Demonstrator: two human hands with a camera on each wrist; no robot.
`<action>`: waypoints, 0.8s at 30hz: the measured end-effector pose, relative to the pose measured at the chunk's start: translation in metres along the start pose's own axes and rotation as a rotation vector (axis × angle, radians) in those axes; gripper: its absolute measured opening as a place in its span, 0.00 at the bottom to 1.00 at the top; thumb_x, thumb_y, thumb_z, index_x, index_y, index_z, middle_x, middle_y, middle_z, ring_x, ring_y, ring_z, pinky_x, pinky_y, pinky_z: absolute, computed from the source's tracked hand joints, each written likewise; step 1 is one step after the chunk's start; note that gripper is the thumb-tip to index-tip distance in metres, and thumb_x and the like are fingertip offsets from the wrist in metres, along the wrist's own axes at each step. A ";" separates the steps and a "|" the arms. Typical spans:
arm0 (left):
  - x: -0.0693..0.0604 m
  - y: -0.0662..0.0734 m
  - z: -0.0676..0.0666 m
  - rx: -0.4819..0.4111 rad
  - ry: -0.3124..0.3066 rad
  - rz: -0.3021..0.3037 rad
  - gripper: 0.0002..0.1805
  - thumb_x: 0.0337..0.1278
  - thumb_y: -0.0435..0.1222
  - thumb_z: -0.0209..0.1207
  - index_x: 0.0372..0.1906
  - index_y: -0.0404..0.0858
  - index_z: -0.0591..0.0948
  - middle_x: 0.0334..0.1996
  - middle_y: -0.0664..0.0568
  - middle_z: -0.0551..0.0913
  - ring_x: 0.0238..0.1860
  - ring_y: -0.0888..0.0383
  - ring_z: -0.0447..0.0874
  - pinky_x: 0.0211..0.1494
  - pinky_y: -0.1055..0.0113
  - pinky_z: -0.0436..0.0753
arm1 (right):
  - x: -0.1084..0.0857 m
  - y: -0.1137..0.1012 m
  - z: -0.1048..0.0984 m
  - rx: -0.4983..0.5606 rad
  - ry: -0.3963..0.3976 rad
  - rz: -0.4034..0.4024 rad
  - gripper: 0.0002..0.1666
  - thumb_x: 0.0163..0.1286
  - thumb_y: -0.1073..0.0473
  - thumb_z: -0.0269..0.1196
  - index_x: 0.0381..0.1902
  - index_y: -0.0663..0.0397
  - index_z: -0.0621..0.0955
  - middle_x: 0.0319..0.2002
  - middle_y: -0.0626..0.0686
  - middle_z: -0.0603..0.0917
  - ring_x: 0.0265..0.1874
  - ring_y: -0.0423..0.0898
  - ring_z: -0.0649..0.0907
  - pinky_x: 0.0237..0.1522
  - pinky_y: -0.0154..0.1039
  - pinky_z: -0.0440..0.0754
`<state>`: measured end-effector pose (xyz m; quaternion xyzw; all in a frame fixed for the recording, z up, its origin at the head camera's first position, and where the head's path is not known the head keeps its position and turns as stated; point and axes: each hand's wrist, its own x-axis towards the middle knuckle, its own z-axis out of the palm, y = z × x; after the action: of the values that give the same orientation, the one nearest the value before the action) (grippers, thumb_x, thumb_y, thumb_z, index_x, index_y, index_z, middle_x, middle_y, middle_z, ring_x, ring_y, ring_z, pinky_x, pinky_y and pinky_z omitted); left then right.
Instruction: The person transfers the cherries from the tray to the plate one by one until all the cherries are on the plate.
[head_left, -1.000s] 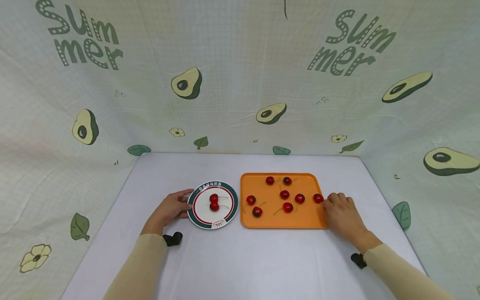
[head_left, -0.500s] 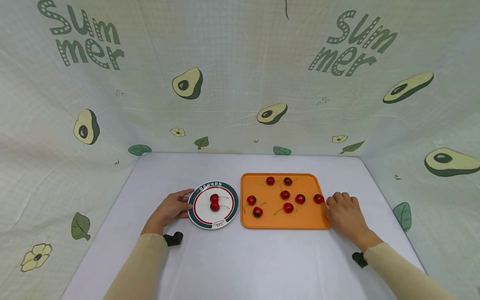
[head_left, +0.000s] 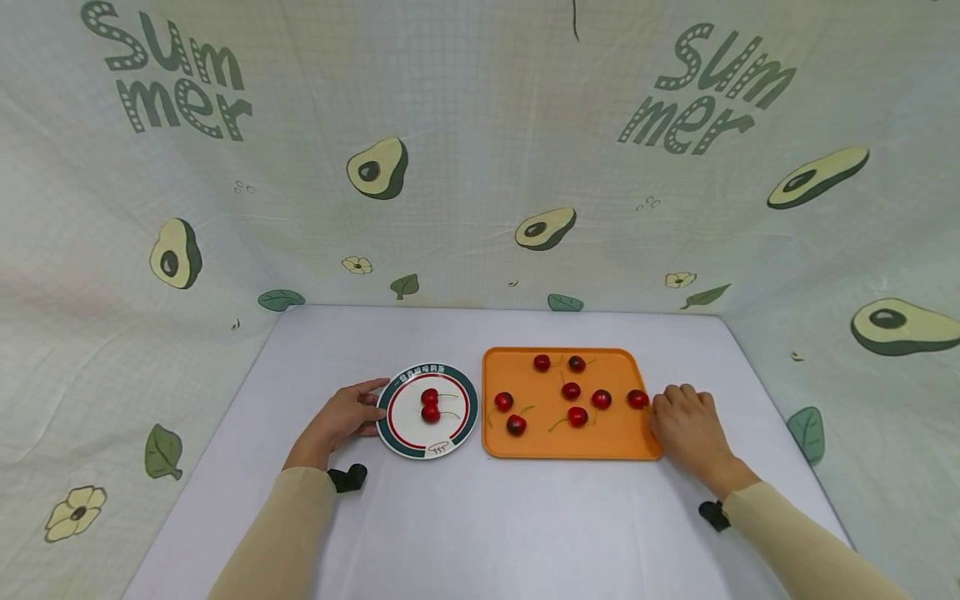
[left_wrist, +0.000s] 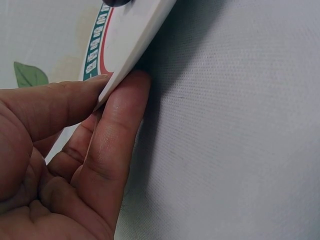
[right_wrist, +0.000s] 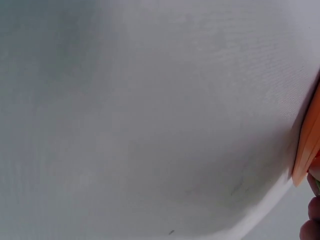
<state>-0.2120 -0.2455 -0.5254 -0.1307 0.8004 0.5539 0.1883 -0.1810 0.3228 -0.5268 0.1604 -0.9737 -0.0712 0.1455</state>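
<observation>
In the head view a round white plate [head_left: 405, 412] with a green and red rim stands at the left, bearing two red cherries [head_left: 431, 414] with stems. My left hand [head_left: 341, 421] pinches its left edge. The left wrist view has the thumb [left_wrist: 65, 105] on top and a finger underneath, the rim tilted there. At the right end of an orange tray [head_left: 540, 447], my right hand [head_left: 686, 427] has curled fingers beside the rightmost cherry [head_left: 637, 399], seemingly pinching its stem. Only fingertips [right_wrist: 314, 210] and a bit of green show in the right wrist view.
Several more cherries [head_left: 577, 417] lie scattered on the tray, just right of the plate. White cloth [head_left: 480, 525] covers the table. A curtain [head_left: 480, 167] printed with avocados and leaves hangs behind and at the sides.
My right hand has drawn slightly right, uncovering more of the tray's right edge. The left hand, plate and cherries stay in place; the head view shifts very slightly.
</observation>
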 end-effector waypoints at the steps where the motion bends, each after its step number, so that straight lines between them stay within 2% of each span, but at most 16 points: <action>1: 0.000 0.000 0.000 0.002 0.001 -0.002 0.38 0.67 0.26 0.64 0.79 0.47 0.70 0.57 0.39 0.77 0.39 0.53 0.85 0.43 0.64 0.91 | 0.000 0.000 0.000 -0.002 0.010 -0.004 0.14 0.64 0.61 0.72 0.31 0.64 0.78 0.29 0.57 0.73 0.36 0.59 0.73 0.40 0.56 0.74; 9: 0.001 0.000 0.000 0.003 0.006 -0.007 0.38 0.66 0.26 0.65 0.79 0.47 0.71 0.57 0.39 0.77 0.40 0.53 0.84 0.43 0.64 0.91 | 0.009 0.003 0.000 -0.024 0.123 -0.075 0.17 0.61 0.60 0.74 0.32 0.64 0.76 0.30 0.57 0.73 0.36 0.59 0.73 0.40 0.55 0.75; 16: -0.001 0.000 0.000 0.016 0.000 -0.003 0.38 0.68 0.27 0.64 0.80 0.48 0.70 0.59 0.38 0.76 0.40 0.53 0.84 0.44 0.64 0.91 | 0.018 -0.001 -0.006 -0.031 0.141 -0.129 0.18 0.61 0.61 0.73 0.36 0.65 0.76 0.32 0.59 0.74 0.37 0.60 0.73 0.43 0.56 0.75; 21: -0.002 0.001 -0.001 0.019 -0.001 -0.001 0.38 0.68 0.27 0.64 0.80 0.47 0.70 0.58 0.38 0.76 0.40 0.53 0.84 0.44 0.65 0.91 | 0.028 -0.006 -0.012 -0.020 0.172 -0.177 0.17 0.62 0.61 0.72 0.36 0.65 0.75 0.31 0.58 0.73 0.36 0.59 0.72 0.41 0.53 0.73; 24: -0.002 0.002 -0.001 0.014 -0.001 -0.002 0.38 0.68 0.27 0.64 0.80 0.47 0.70 0.58 0.38 0.76 0.40 0.53 0.84 0.43 0.65 0.91 | 0.035 -0.013 -0.017 -0.020 0.163 -0.193 0.18 0.63 0.60 0.74 0.36 0.64 0.75 0.32 0.58 0.72 0.36 0.58 0.72 0.40 0.51 0.72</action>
<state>-0.2115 -0.2455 -0.5222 -0.1298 0.8040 0.5482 0.1903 -0.2041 0.2978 -0.5040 0.2571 -0.9379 -0.0815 0.2182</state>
